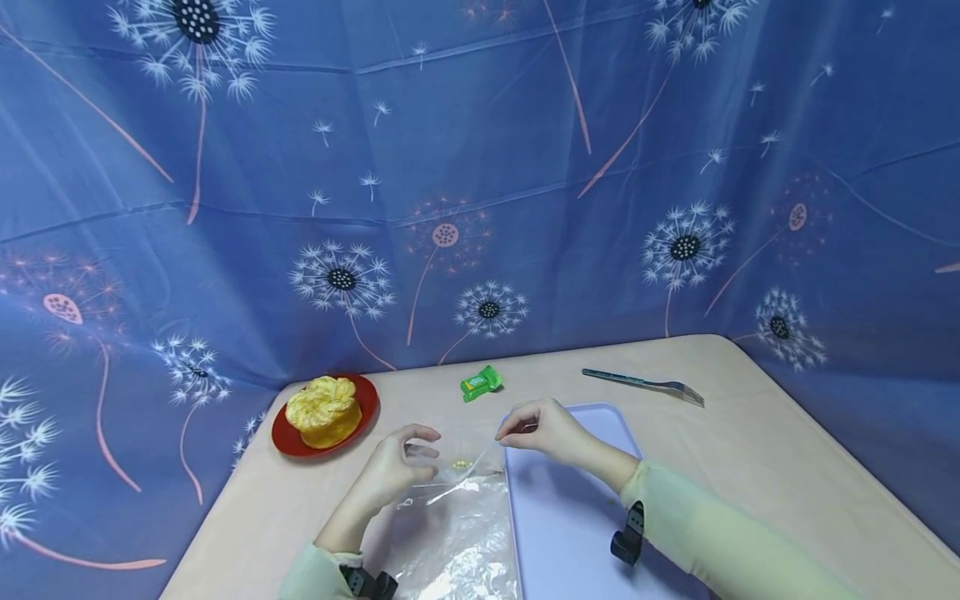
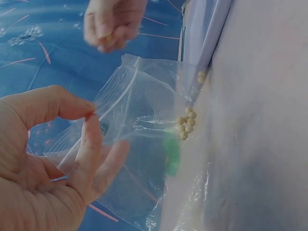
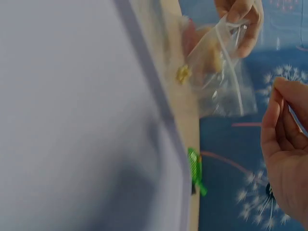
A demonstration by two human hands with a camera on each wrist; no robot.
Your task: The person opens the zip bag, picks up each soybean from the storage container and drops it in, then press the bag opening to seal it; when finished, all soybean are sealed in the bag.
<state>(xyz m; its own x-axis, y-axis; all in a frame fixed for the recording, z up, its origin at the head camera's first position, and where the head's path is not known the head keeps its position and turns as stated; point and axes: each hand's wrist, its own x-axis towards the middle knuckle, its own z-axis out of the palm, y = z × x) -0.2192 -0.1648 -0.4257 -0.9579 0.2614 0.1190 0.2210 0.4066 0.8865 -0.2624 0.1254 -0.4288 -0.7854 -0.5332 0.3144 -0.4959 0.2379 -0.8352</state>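
My left hand (image 1: 393,471) pinches the rim of a clear zip-lock bag (image 2: 144,96) between thumb and index finger, its other fingers behind the plastic. Several round, pale yellow soybeans (image 2: 189,118) lie together low in the bag, which hangs tilted. Across from it, my right hand (image 1: 543,429) is raised over the far left corner of a lilac tray (image 1: 570,517), apart from the bag in the wrist views. Its thumb and fingertips are pinched together, and a small yellowish soybean (image 2: 107,39) shows between them.
A larger clear plastic sheet or bag (image 1: 457,542) lies left of the tray. Behind stands a green wrapped packet (image 1: 481,383). Back left, a red plate (image 1: 367,408) bears a yellow bun-like cake (image 1: 326,412). A fork (image 1: 641,382) lies back right, before a blue dandelion-print curtain (image 1: 525,183).
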